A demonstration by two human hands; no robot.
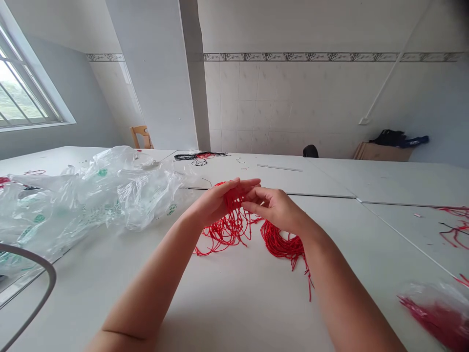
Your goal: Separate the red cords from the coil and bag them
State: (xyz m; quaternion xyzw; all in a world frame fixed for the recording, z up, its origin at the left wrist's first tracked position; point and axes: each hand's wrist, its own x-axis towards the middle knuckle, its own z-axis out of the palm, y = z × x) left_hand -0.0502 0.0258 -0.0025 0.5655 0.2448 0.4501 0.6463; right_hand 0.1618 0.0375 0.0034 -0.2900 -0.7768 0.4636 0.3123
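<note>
A bunch of thin red cords (pixel 229 227) hangs over my left hand (pixel 223 200), its loops and loose ends trailing down to the white table. The left fingers stretch out to the right beneath the strands, with the palm turned up. My right hand (pixel 273 208) reaches in from the right, thumb and fingertips pinched at the edge of the hanging cords. Whether one strand or several lie in that pinch is too small to tell. Below the right wrist a second coiled bundle of red cords (pixel 278 244) rests on the table, partly hidden by the forearm.
Crumpled clear plastic bags (pixel 128 195) spread over the table's left side. Black and red cords (pixel 200 156) lie at the back. A bag of dark red material (pixel 439 313) sits at the lower right, and a grey curved tube (pixel 51 283) enters at the lower left.
</note>
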